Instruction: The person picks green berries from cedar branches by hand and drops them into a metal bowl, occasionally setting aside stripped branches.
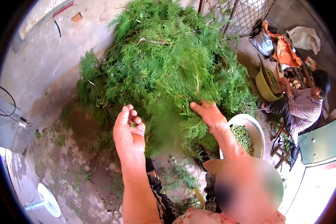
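Note:
A large heap of feathery green branches fills the middle, against the wall. My left hand is raised at the heap's near edge, palm up with the fingers curled round a small green pod or cone. My right hand lies on the right front of the heap, its fingers closed on a leafy branch and partly hidden by the greenery. Just right of my right forearm is a metal basin holding small green cones.
A co-worker in a checked shirt sits at the right beside a yellow-green tub. Sacks lie behind. A wooden stool and a pale green panel stand nearer; a round white fan-like object is at lower left.

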Demonstrator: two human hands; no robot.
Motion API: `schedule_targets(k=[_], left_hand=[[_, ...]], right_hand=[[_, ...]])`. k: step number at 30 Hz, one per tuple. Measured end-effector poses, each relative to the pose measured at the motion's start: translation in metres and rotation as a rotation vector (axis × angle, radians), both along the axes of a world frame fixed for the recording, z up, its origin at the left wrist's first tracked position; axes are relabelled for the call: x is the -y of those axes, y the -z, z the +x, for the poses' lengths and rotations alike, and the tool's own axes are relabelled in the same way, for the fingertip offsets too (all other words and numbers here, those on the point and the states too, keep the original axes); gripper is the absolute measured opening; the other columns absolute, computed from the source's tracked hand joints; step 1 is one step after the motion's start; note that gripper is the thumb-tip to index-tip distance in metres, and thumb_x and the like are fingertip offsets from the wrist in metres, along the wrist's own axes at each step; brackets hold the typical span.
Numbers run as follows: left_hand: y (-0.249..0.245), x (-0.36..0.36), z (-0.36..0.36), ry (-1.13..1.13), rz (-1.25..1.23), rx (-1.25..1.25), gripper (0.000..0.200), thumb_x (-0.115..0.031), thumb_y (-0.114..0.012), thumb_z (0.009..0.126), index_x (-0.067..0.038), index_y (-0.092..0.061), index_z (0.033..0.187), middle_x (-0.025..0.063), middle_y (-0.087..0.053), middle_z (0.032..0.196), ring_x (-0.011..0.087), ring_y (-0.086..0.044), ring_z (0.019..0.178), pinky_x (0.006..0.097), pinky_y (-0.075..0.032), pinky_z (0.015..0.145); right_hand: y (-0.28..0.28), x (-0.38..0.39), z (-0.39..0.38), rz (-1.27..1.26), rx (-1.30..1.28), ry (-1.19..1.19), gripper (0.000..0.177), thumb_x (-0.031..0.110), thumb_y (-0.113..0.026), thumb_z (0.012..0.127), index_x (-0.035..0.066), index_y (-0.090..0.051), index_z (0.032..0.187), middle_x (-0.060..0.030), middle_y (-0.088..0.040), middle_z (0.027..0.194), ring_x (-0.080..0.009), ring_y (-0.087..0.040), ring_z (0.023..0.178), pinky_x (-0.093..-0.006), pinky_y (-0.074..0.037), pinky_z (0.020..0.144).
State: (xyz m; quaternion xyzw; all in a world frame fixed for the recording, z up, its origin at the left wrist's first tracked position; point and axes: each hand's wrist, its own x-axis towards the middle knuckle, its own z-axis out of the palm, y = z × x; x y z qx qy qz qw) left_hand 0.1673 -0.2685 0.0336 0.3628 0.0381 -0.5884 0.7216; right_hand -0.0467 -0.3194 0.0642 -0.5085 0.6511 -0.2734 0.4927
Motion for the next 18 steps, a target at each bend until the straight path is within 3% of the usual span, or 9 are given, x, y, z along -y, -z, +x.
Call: schedule_targets(k=[3, 4, 7, 8, 11, 12, 13, 16, 18], left_hand=[[-0.003, -0.002, -0.016, 0.088, 0.036, 0.068, 0.013, -0.021, -0.060, 0.086, -0.009, -0.059, 0.091, -0.0017, -0.054, 0.074, 0.0084, -0.046, 0.057, 0.0208, -0.036, 0.045], [-0.003, -0.003, -0.020, 0.110, 0.022, 0.111, 0.012, -0.020, -0.060, 0.086, -0.009, -0.059, 0.091, -0.0012, -0.055, 0.075, 0.0082, -0.046, 0.056, 0.0208, -0.036, 0.046], [-0.008, -0.004, -0.032, 0.163, 0.010, 0.259, 0.012, -0.017, -0.061, 0.085, -0.007, -0.059, 0.092, 0.0007, -0.058, 0.078, 0.0070, -0.047, 0.053, 0.0197, -0.035, 0.044], [-0.010, -0.004, -0.035, 0.173, 0.008, 0.313, 0.012, -0.016, -0.061, 0.084, -0.007, -0.059, 0.092, 0.0014, -0.059, 0.079, 0.0065, -0.047, 0.052, 0.0191, -0.035, 0.043], [-0.007, -0.006, -0.039, 0.220, -0.053, 0.514, 0.012, -0.012, -0.062, 0.083, -0.005, -0.060, 0.094, 0.0037, -0.062, 0.083, 0.0046, -0.044, 0.046, 0.0178, -0.031, 0.039], [-0.005, -0.007, -0.040, 0.172, -0.063, 0.532, 0.014, -0.010, -0.062, 0.083, -0.004, -0.060, 0.095, 0.0049, -0.063, 0.083, 0.0033, -0.042, 0.042, 0.0169, -0.027, 0.036], [-0.005, -0.008, -0.040, 0.137, -0.067, 0.568, 0.014, -0.009, -0.062, 0.082, -0.003, -0.061, 0.095, 0.0042, -0.063, 0.082, 0.0028, -0.041, 0.042, 0.0172, -0.027, 0.036], [-0.005, -0.009, -0.035, 0.079, -0.010, 0.687, 0.015, -0.011, -0.063, 0.082, -0.003, -0.061, 0.095, 0.0027, -0.062, 0.080, 0.0019, -0.039, 0.042, 0.0170, -0.026, 0.035], [-0.008, -0.009, -0.038, 0.151, 0.030, 0.756, 0.015, -0.012, -0.063, 0.083, -0.003, -0.062, 0.095, 0.0019, -0.061, 0.078, 0.0021, -0.039, 0.041, 0.0172, -0.026, 0.035]], right_hand=[[0.020, -0.006, -0.022, 0.178, 0.061, 0.092, 0.082, 0.045, -0.067, 0.075, 0.002, -0.031, 0.134, -0.0165, -0.039, 0.135, -0.0286, -0.036, 0.123, -0.0436, -0.026, 0.101], [0.034, -0.004, -0.031, 0.172, 0.267, 0.039, 0.089, 0.054, -0.065, 0.073, 0.001, -0.029, 0.136, -0.0184, -0.039, 0.135, -0.0294, -0.034, 0.125, -0.0477, -0.024, 0.102], [0.020, -0.015, -0.042, 0.194, 0.141, 0.030, 0.090, 0.058, -0.061, 0.074, 0.001, -0.030, 0.135, -0.0204, -0.036, 0.136, -0.0293, -0.032, 0.127, -0.0477, -0.024, 0.102], [0.032, -0.012, -0.045, 0.137, 0.045, 0.024, 0.087, 0.063, -0.056, 0.075, -0.002, -0.038, 0.130, -0.0220, -0.049, 0.123, -0.0292, -0.042, 0.119, -0.0442, -0.030, 0.099], [0.033, -0.004, -0.059, 0.089, 0.116, -0.087, 0.078, 0.061, -0.052, 0.079, -0.004, -0.047, 0.122, -0.0195, -0.062, 0.103, -0.0280, -0.056, 0.102, -0.0384, -0.040, 0.090], [0.034, -0.007, -0.057, 0.092, 0.311, 0.068, 0.071, 0.058, -0.048, 0.084, -0.006, -0.051, 0.116, -0.0173, -0.066, 0.085, -0.0261, -0.063, 0.081, -0.0346, -0.046, 0.081], [0.024, -0.006, -0.057, 0.123, 0.384, 0.095, 0.065, 0.053, -0.049, 0.086, -0.003, -0.051, 0.117, -0.0150, -0.066, 0.081, -0.0204, -0.063, 0.072, -0.0308, -0.049, 0.064], [0.013, -0.008, -0.065, 0.144, 0.682, 0.196, 0.047, 0.045, -0.052, 0.087, 0.002, -0.055, 0.106, -0.0048, -0.060, 0.066, -0.0114, -0.056, 0.051, -0.0229, -0.038, 0.036], [0.013, -0.008, -0.069, 0.058, 0.764, 0.249, 0.043, 0.044, -0.051, 0.088, 0.003, -0.055, 0.100, -0.0034, -0.057, 0.063, -0.0139, -0.051, 0.046, -0.0260, -0.040, 0.039]])
